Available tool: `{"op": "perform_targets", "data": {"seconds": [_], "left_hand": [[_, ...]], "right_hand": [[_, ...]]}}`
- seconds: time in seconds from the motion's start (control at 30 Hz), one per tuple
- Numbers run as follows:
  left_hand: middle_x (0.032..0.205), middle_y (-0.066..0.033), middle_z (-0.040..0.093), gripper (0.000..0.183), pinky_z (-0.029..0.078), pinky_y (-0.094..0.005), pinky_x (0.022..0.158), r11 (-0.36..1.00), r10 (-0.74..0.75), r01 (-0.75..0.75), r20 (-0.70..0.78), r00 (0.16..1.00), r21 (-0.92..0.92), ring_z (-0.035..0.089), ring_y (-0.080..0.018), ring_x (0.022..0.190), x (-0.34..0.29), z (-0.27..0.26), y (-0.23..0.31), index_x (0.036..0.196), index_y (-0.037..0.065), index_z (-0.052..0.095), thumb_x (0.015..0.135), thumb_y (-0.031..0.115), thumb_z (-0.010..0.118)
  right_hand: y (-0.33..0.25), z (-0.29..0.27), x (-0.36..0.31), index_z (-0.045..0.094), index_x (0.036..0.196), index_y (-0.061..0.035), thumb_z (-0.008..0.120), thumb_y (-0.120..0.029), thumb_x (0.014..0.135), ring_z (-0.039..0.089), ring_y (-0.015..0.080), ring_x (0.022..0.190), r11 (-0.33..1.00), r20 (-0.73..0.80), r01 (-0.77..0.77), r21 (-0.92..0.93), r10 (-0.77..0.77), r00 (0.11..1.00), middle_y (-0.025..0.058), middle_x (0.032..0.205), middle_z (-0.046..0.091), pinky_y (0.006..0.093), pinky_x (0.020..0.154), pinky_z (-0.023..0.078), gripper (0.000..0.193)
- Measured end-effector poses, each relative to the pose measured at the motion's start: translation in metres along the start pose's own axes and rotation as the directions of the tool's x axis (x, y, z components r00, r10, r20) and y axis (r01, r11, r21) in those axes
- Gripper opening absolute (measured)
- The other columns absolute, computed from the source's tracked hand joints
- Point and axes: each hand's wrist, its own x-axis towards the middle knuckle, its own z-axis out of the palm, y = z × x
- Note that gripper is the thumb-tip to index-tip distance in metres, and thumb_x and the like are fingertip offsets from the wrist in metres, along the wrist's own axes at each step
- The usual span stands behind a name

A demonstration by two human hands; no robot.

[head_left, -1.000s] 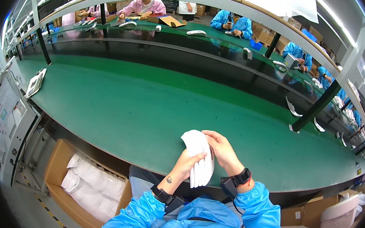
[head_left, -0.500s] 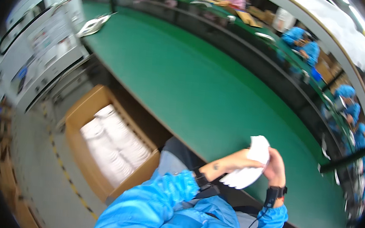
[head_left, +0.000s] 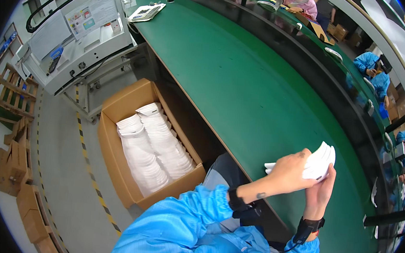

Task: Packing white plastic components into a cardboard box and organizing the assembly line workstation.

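Observation:
A small stack of thin, curved white pieces [head_left: 320, 162] is held between my two hands over the green table [head_left: 207, 74]. My left hand [head_left: 286, 175] lies across the stack, its fingers closed around the middle. From below and the right, my right hand [head_left: 321, 191] grips the same stack. The upper ends of the pieces fan apart slightly, and their other tips stick out left of my left hand. My fingers hide the middle of the stack. Many similar white pieces [head_left: 145, 153] are packed in rows inside an open cardboard box [head_left: 117, 104] to my left.
A white machine [head_left: 91, 44] on a wheeled frame stands at the far left, beyond the box. A bundle of white parts [head_left: 147, 12] lies on the table's far end. Across a dark rail [head_left: 278, 29], other people in blue and pink work. Wooden pallets [head_left: 15, 95] are at the left.
The view has swung, so the box and table sit further right. My left hand now wraps over the stack, and the stack has been turned with its fanned ends up.

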Motion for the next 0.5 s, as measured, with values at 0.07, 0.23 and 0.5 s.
{"op": "perform_targets", "data": {"seconds": [0.07, 0.23, 0.5], "left_hand": [[0.095, -0.0224, 0.063, 0.062, 0.051, -0.0418, 0.076, 0.999, -0.028, 0.026, -0.032, 0.999, -0.047, 0.063, -0.038, 0.088, -0.01, -0.044, 0.0, 0.109, 0.002, 0.044, 0.068, 0.036, 0.076], [0.101, -0.0132, 0.061, 0.066, 0.048, -0.0328, 0.081, 0.955, -0.079, 0.042, -0.115, 0.99, -0.295, 0.06, -0.0192, 0.095, -0.048, -0.169, -0.026, 0.111, 0.001, 0.046, 0.065, 0.031, 0.082], [0.091, -0.0131, 0.062, 0.047, 0.05, -0.0333, 0.073, 0.775, -0.151, 0.518, -0.691, 0.707, 0.361, 0.062, -0.0201, 0.082, -0.14, -0.402, -0.15, 0.103, 0.001, 0.049, 0.068, 0.02, 0.075]], "right_hand": [[0.013, 0.034, -0.002, 0.045, 0.127, 0.0009, 0.05, -0.026, 0.096, 0.053, 0.0233, 0.114, 0.999, 0.086, -0.014, -0.042, 0.018, 0.996, 0.0118, 0.125, 0.054, 0.0394, 0.099, 0.042, 0.042], [0.054, 0.127, 0.004, 0.032, 0.138, 0.0036, 0.059, -0.026, 0.091, 0.043, 0.0239, 0.127, 0.941, 0.453, -0.157, -0.299, 0.284, 0.845, 0.0132, 0.135, 0.046, 0.0398, 0.107, 0.032, 0.061], [0.177, 0.183, 0.09, 0.032, 0.14, -0.0015, 0.068, -0.024, 0.082, 0.032, 0.038, 0.132, 0.183, 0.769, 0.781, -0.597, 0.407, 0.493, 0.0195, 0.14, 0.038, 0.0436, 0.108, 0.03, 0.072]]}}
